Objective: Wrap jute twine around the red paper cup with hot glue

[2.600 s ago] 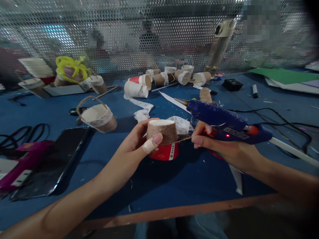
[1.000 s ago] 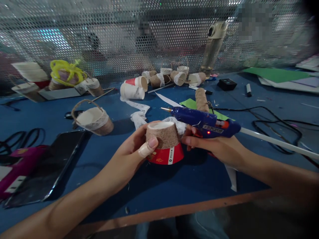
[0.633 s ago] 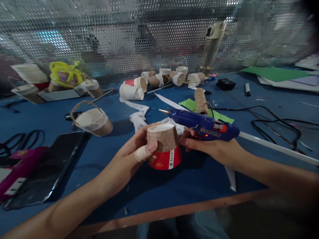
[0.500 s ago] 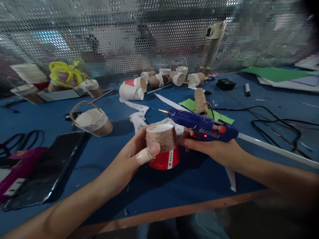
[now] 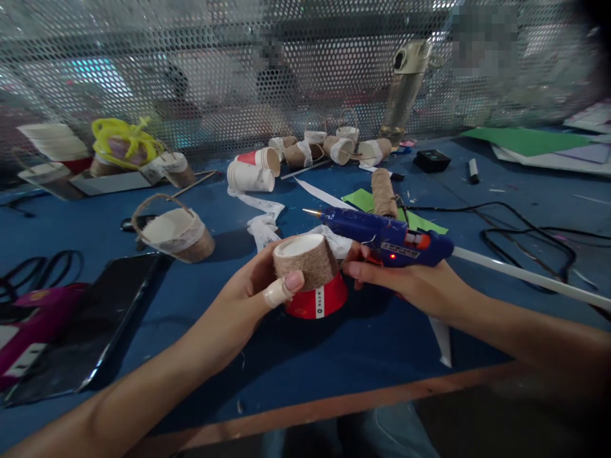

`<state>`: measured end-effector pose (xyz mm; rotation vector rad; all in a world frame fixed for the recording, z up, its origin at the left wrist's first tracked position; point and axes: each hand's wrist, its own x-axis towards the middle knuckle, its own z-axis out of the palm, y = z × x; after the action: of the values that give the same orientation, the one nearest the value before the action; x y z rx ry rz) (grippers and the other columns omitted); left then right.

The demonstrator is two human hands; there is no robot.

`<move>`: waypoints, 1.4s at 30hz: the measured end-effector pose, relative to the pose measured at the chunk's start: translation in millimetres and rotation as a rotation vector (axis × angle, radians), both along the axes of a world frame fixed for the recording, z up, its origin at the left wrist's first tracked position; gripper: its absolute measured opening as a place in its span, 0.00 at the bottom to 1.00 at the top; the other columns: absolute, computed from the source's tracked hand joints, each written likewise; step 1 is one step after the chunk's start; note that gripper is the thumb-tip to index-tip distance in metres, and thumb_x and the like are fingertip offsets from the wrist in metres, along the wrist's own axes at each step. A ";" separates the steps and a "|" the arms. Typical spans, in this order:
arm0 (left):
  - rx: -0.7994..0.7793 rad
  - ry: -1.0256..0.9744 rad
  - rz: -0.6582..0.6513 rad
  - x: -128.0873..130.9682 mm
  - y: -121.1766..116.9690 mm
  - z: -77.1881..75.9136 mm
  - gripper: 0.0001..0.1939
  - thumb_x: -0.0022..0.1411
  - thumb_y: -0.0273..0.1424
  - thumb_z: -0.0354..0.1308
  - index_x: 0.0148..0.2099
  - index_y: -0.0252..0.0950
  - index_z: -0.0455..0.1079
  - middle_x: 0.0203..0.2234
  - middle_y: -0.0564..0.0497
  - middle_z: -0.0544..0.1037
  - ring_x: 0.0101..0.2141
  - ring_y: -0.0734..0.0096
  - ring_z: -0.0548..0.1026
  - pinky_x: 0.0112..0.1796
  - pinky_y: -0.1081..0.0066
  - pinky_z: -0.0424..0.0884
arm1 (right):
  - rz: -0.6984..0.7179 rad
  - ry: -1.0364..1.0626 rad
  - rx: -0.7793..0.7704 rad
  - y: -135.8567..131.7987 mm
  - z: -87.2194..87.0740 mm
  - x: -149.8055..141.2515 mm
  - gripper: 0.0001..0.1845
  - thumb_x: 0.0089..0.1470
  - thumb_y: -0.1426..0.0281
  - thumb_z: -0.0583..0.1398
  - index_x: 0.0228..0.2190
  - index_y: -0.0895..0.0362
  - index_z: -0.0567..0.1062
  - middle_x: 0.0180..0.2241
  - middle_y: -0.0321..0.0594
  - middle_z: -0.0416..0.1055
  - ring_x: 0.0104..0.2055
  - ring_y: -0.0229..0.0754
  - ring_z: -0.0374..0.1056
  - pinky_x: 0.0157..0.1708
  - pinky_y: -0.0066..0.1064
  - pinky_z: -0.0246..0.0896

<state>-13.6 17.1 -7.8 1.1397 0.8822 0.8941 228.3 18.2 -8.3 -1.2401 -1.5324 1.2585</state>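
While left fingers [image 5: 294, 280] grip cup [image 5: 317, 267], right fingers [image 5: 357, 271] glue gun [image 5: 370, 230] (lace [image 5: 338, 242] half-hidden), spool [image 5: 383, 193] beyond.

The blue worktop [image 5: 305, 362], edged in brown along the front, bears a phone [image 5: 98, 318] at left, a handled basket [image 5: 193, 242] beyond it, cups [image 5: 249, 177] lying sideways, crumpled lace [image 5: 263, 229], a bottle [image 5: 403, 102] at the rear, a black box [image 5: 432, 161] and a marker [image 5: 473, 172].

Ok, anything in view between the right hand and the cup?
Nothing visible: the right hand is close beside the cup, though whether they touch is unclear. The glue gun it holds shows just above that spot; the lace lies behind the cup.
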 end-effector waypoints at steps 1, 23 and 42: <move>0.006 -0.004 -0.007 -0.6 0.2 -1.1 0.18 0.64 0.36 0.67 0.56 0.48 0.78 0.56 0.53 0.81 0.60 0.58 0.74 0.56 0.71 0.70 | 0.005 -0.011 0.007 0.2 0.0 0.3 0.11 0.52 0.61 0.70 0.27 0.53 0.77 0.27 0.33 0.78 0.34 0.41 0.76 0.39 0.32 0.73; -0.056 -0.025 -0.053 -2.6 2.4 -0.1 0.19 0.66 0.38 0.65 0.58 0.45 0.77 0.57 0.50 0.80 0.62 0.54 0.72 0.56 0.67 0.70 | -0.067 0.024 0.077 4.4 -5.0 3.2 0.15 0.47 0.57 0.72 0.30 0.52 0.76 0.33 0.34 0.77 0.38 0.43 0.76 0.43 0.36 0.74; -0.090 -0.147 -0.496 -6.6 6.2 5.3 0.31 0.56 0.36 0.73 0.61 0.40 0.73 0.53 0.45 0.79 0.54 0.55 0.75 0.55 0.61 0.67 | 0.078 -1.264 0.843 96.0 6.8 -20.2 0.15 0.56 0.73 0.57 0.46 0.62 0.69 0.46 0.52 0.75 0.33 0.50 0.72 0.27 0.35 0.44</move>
<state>-20.1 23.3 -2.5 1.1299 0.4798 0.5151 208.1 114.1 -1.5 -1.3748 -2.5540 -0.4046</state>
